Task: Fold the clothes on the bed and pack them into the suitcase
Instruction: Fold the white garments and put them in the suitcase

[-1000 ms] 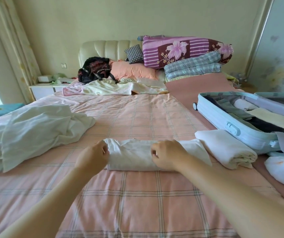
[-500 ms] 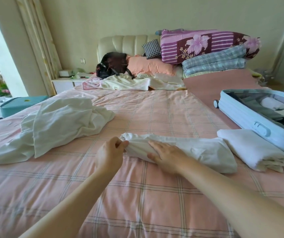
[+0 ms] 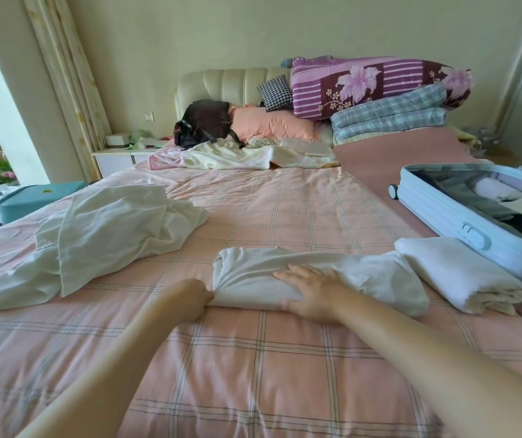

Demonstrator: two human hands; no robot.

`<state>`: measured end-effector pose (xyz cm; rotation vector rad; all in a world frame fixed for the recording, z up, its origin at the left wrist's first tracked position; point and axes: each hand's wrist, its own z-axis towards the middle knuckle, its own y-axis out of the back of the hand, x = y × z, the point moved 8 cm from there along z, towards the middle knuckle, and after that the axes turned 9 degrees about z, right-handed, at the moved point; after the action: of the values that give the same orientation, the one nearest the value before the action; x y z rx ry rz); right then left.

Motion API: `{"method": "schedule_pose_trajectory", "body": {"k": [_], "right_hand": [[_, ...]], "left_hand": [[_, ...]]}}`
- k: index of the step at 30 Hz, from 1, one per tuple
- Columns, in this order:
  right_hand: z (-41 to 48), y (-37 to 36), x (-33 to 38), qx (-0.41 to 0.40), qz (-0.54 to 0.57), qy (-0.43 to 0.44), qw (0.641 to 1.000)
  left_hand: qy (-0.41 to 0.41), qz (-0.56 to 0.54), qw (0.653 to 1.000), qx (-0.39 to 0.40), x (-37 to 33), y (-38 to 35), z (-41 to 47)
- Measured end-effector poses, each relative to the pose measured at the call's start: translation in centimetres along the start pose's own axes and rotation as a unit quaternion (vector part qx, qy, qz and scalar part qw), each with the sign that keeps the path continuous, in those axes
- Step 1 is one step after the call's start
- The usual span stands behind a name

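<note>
Bed (image 3: 285, 213): covered with a pink checked sheet, and everything below lies on it.
Rolled shirt (image 3: 379, 276): white, rolled into a thick bundle that lies crosswise near the front middle of the bed.
Left hand (image 3: 190, 298): at the roll's left end, with the fingers curled in and the grip closed on the cloth there.
Right hand (image 3: 313, 289): laid flat on top of the roll near its middle. The grip is wide, with straight, spread fingers pressing down and the thumb at the near edge.
Folded cloth (image 3: 455, 273): white, just beside the roll's right end, between the roll and the suitcase.
Suitcase (image 3: 442, 210): pale blue and open, at the right edge of the bed. Rolled and folded clothes (image 3: 493, 189) lie inside it.
Loose shirt (image 3: 111, 229): white and crumpled, unfolded, on the left side of the bed, apart from the roll.
Head of the bed: a dark bag (image 3: 206, 121), a peach pillow (image 3: 272, 123) and stacked quilts (image 3: 379, 86).
Beside the bed, left: a white nightstand (image 3: 117, 154) and a teal box (image 3: 38, 197).
</note>
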<state>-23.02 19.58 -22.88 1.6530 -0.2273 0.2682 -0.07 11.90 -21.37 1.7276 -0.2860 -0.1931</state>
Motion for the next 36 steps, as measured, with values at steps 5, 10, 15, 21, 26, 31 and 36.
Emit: {"method": "schedule_pose_trajectory", "body": {"k": [5,10,15,21,26,31,36], "right_hand": [[-0.8,2.0,-2.7,-0.059,0.104,-0.027,0.993],[-2.0,4.0,-3.6,-0.165,0.008,-0.013,0.986],[-3.9,3.9,-9.0,-0.126,-0.026,-0.133,0.983],[-5.9,3.7,-12.8,-0.074,-0.016,-0.167,0.983],[-7.7,3.6,-13.0,-0.020,0.006,-0.114,0.993],[-9.8,4.3,-13.1,-0.063,-0.032,-0.092,0.993],[-9.5,5.0,-14.3,-0.100,-0.173,-0.081,0.976]], "left_hand": [[0.003,0.098,0.987,-0.125,-3.0,4.0,-0.8],[-0.224,-0.072,0.921,-0.311,-13.4,6.1,-1.3],[-0.192,-0.004,0.974,-0.117,-15.8,0.1,2.3],[-0.059,0.064,0.996,0.020,-14.6,-1.0,3.7],[-0.126,0.076,0.985,-0.086,-19.9,1.8,2.8],[-0.394,0.024,0.914,-0.094,-28.4,0.5,-3.1],[-0.348,0.032,0.934,-0.075,-25.8,-0.2,-1.0]]}}
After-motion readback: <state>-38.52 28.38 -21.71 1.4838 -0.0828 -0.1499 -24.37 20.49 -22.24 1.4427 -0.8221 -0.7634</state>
